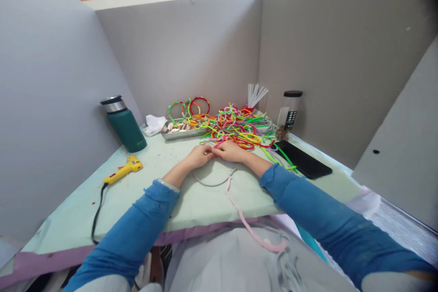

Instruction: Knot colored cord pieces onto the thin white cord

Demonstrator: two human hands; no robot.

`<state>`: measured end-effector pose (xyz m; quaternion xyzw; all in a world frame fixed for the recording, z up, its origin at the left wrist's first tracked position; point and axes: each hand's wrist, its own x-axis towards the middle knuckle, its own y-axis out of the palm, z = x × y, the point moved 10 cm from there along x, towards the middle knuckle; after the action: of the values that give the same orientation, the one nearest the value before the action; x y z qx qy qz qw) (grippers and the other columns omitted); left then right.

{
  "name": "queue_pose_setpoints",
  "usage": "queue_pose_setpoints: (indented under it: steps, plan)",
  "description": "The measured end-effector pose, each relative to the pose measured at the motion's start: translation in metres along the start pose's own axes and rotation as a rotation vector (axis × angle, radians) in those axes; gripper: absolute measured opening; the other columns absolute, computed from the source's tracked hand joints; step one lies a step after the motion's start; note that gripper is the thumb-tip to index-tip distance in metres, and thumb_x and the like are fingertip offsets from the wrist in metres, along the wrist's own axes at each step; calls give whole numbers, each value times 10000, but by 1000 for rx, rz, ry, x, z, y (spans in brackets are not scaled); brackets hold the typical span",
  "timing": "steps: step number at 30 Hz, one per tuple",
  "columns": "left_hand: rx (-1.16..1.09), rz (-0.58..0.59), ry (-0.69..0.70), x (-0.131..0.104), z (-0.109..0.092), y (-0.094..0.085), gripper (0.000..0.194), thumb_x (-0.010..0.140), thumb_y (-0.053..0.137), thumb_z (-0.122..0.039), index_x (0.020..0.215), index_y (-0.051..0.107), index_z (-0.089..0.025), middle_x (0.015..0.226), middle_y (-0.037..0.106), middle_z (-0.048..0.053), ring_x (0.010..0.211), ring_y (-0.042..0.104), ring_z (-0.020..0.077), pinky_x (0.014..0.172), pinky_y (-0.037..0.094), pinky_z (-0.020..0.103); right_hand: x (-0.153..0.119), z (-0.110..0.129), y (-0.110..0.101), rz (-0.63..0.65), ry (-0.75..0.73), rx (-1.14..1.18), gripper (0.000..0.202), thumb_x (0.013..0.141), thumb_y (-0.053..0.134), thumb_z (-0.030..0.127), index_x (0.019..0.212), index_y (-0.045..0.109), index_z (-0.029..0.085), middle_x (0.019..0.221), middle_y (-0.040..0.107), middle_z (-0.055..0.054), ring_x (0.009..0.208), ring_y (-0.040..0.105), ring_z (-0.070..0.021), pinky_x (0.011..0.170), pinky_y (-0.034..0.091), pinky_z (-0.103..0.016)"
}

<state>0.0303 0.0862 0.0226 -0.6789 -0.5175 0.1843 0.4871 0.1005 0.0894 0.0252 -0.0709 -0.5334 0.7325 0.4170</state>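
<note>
My left hand [200, 156] and my right hand [230, 151] meet at the fingertips, both closed in a pinch. A thin pink-red strand shows between the fingers; most of it is hidden by them. Just below my hands a thin grey strand [215, 185] curves in an arc on the table. From near its right end a pale pink fuzzy strip [241, 213] runs over the table edge onto my lap. Right behind my hands lies a tangled heap of colourful pipe cleaners [236, 123].
A metal tray [185, 134] of shells and wrapped rings [199, 106] stand behind. At left are a green bottle [126, 127] and a yellow glue gun [123, 171] with its cord. At right lie a black phone [304, 159] and a clear jar [289, 114]. Grey partitions [185, 50] surround the table.
</note>
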Motion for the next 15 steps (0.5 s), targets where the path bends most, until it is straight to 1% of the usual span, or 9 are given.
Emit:
queue_pose_setpoints:
  steps: [6, 11, 15]
  plan:
    - [10, 16, 16, 2, 3, 3, 213, 738, 480, -271, 804, 646, -154, 792, 658, 35, 717, 567, 147, 655, 441, 237, -1, 2, -2, -2, 5, -2, 435, 864, 382, 400, 613, 596, 116, 540, 496, 6, 508, 361, -70, 494, 207, -219]
    - [-9, 9, -6, 0, 1, 1, 218, 742, 497, -308, 786, 643, -152, 688, 629, 25, 670, 554, 149, 617, 433, 237, -2, 3, -2, 3, 17, -8, 460, 865, 375, 428, 597, 589, 122, 528, 480, 6, 501, 357, -73, 493, 204, -224]
    - [-32, 0, -22, -1, 0, -1, 205, 736, 503, -287, 785, 648, -151, 635, 610, 17, 654, 551, 150, 605, 433, 237, -3, 4, -4, -1, 19, 2, 451, 863, 380, 423, 606, 596, 123, 530, 476, 7, 509, 360, -75, 490, 202, -222]
